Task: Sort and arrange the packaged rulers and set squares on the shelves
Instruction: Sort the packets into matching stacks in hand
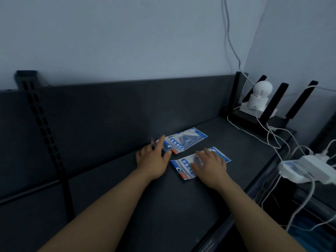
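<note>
Two blue-and-white packs of set squares lie flat on the dark shelf [127, 188]. The far pack [187, 140] sits nearer the back panel, apparently on top of another pack of the same kind. My left hand [154, 159] rests at its left end, index finger and thumb stretched out touching the pack's edge. The near pack [183, 166] lies just in front and to the right. My right hand [211, 166] lies flat on the near pack with fingers spread, covering its middle.
A white round camera [260, 96] and a black router with upright antennas [254, 117] stand at the shelf's right rear corner. White cables [272, 139] trail over the right edge to a white power strip [312, 170]. A slotted upright [43, 131] runs down the back panel.
</note>
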Action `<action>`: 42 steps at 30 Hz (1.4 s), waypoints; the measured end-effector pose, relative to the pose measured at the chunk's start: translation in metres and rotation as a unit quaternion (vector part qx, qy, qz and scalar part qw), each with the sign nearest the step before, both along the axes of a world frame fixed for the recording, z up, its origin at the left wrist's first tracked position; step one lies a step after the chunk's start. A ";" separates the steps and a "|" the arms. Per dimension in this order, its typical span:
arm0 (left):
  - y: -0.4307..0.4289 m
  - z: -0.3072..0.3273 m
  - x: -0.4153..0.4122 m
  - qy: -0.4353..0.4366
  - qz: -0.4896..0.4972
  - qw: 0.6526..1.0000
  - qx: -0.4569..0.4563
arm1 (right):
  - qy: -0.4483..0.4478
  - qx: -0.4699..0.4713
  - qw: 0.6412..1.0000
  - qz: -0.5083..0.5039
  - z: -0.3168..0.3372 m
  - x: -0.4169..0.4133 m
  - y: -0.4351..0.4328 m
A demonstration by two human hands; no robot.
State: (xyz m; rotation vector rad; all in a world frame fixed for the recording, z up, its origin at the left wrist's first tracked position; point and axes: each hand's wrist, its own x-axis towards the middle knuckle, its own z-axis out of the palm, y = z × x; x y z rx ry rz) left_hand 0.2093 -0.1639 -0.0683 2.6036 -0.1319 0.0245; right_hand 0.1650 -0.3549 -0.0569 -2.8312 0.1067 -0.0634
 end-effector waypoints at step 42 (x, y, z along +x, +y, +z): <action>0.024 0.029 -0.044 0.133 0.031 0.991 -0.017 | 0.059 0.177 0.981 0.060 0.019 -0.037 0.023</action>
